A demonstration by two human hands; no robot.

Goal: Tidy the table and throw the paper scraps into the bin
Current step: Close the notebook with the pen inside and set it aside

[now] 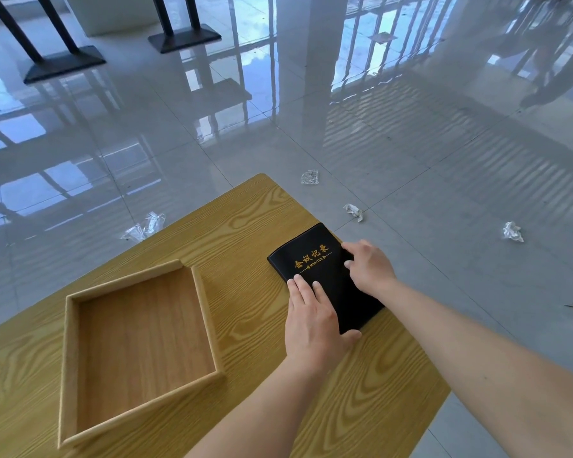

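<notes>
- Head view, my judgement: early days. The paper scraps lie on the floor beyond the bench, and I see no bin.
- My left hand presses flat-fingered on the black minutes notebook at the bench's right edge. My right hand touches its far side, and I cannot tell if it grips.
- Counted: one notebook, one wooden tray, three crumpled scraps to the right, one clear wrapper to the left.
</notes>
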